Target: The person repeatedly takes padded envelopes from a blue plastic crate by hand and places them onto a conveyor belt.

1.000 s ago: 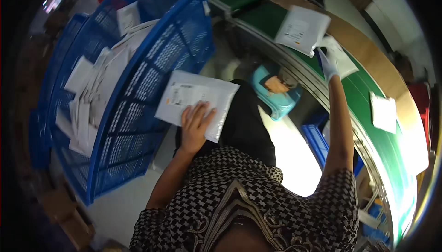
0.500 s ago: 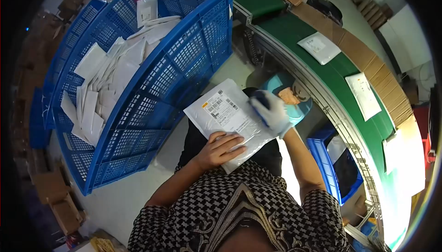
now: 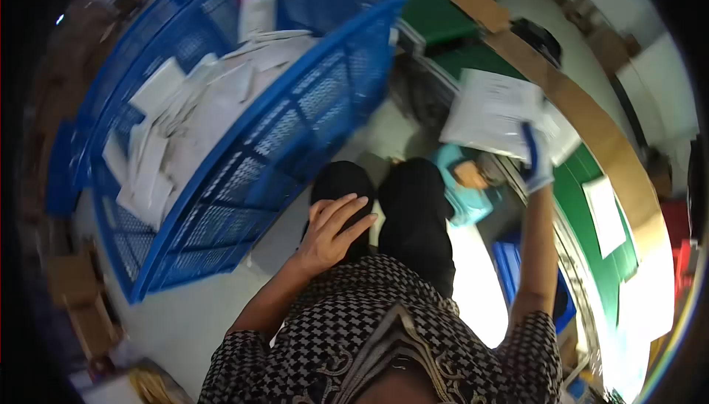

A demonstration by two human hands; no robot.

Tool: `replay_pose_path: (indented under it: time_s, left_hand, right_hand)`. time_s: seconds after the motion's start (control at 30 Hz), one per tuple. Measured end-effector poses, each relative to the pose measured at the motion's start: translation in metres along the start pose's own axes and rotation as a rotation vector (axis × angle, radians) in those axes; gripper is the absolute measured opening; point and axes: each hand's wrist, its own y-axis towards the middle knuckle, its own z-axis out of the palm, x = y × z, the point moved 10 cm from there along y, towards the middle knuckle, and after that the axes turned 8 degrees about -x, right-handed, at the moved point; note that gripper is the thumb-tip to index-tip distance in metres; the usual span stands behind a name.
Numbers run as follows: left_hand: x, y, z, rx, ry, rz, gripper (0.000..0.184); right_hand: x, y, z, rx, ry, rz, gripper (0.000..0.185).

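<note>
My left hand [image 3: 336, 233] is bare and holds nothing, its fingers apart above my left knee. My right hand [image 3: 538, 156], in a white and blue glove, is stretched out over the green conveyor belt [image 3: 583, 182]. It grips the lower right part of a white package [image 3: 491, 108], which overhangs the near edge of the belt. The thumb and some of the fingers are blurred or hidden. Just right of that hand, another white package [image 3: 563, 134] is partly covered. Farther along the belt lies a third white package [image 3: 605, 215].
A large blue perforated crate [image 3: 295, 134] holding several white packages [image 3: 214, 101] stands on the left. A turquoise object [image 3: 469, 201] is between my knees and the belt. Below the belt is a blue bin [image 3: 508, 260]. Cardboard [image 3: 613, 123] lines the belt's far side.
My left hand has come off the package that was over my lap. My right hand has moved from the lap out to the belt and now grips a package there.
</note>
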Motion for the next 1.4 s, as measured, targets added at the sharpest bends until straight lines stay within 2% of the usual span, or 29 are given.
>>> replay_pose_path:
  time_s: [0.13,0.23,0.27,0.3,0.33,0.37,0.4,0.43,0.5,0.53,0.6,0.67,0.7,0.77,0.8,0.93,1.13,1.27,1.37,1.4]
  left_hand:
    - [0.042,-0.01,-0.055,-0.035,0.232,-0.056,0.026]
    - [0.074,-0.006,-0.11,-0.09,0.407,-0.104,0.029]
    - [0.087,0.002,-0.129,-0.113,0.457,-0.109,0.032]
    - [0.102,0.012,-0.147,-0.132,0.474,-0.167,0.031]
    - [0.124,0.023,-0.163,-0.149,0.483,-0.22,0.031]
    - [0.145,0.032,-0.17,-0.146,0.491,-0.217,0.031]
    - [0.178,0.037,-0.171,-0.082,0.465,-0.309,0.03]
    - [0.213,0.041,-0.169,-0.02,0.439,-0.402,0.03]
    - [0.299,0.026,-0.14,0.22,0.47,-0.562,0.043]
    - [0.322,0.024,-0.128,0.219,0.476,-0.562,0.043]
    - [0.382,0.003,-0.087,0.427,0.641,-0.73,0.058]
    - [0.408,0.009,-0.05,0.444,0.73,-0.646,0.067]
    - [0.424,0.016,-0.036,0.455,0.721,-0.637,0.067]
    - [0.459,0.026,0.001,0.596,0.497,-0.68,0.065]
    - [0.468,0.034,0.01,0.604,0.492,-0.671,0.065]
    - [0.463,0.066,0.056,0.663,0.43,-0.224,0.063]
    - [0.472,0.078,0.047,0.599,0.512,-0.227,0.056]
    - [0.464,0.064,0.042,1.091,0.458,-0.308,0.05]
    - [0.46,0.048,0.018,1.051,0.471,-0.319,0.042]
    - [0.449,0.032,0.011,1.018,0.407,-0.247,0.041]
  right_hand:
    - [-0.053,-0.008,0.046,0.193,0.144,0.317,0.032]
    - [-0.072,-0.013,0.101,0.386,0.155,0.56,0.028]
    - [0.053,0.035,0.111,0.256,0.218,0.15,0.027]
    - [-0.029,-0.002,0.162,0.294,0.563,0.866,0.027]
    - [0.033,0.031,0.181,0.319,0.581,0.537,0.027]
    - [0.052,0.03,0.216,0.381,0.688,0.759,0.027]
    - [0.067,0.023,0.246,0.442,0.788,0.982,0.027]
    - [0.088,0.023,0.282,0.524,0.951,0.919,0.028]
    - [0.101,0.007,0.339,0.644,0.895,0.798,0.028]
    - [0.115,-0.002,0.355,0.662,0.929,0.919,0.027]
    - [0.141,0.006,0.369,0.605,0.264,0.139,0.026]
    - [0.171,0.018,0.375,0.767,0.285,0.019,0.027]
    - [0.171,0.021,0.383,0.766,0.281,0.034,0.027]
    - [0.167,0.012,0.408,0.949,0.238,0.083,0.029]
    - [0.167,0.014,0.412,0.946,0.235,0.095,0.029]
    - [0.178,0.012,0.419,1.034,0.268,0.093,0.031]
    - [0.177,0.007,0.421,1.042,0.279,0.143,0.031]
    - [0.175,0.013,0.415,1.063,0.287,0.161,0.031]
    - [0.172,0.015,0.413,1.018,0.26,0.123,0.03]
    - [0.17,0.014,0.411,1.001,0.245,0.11,0.03]
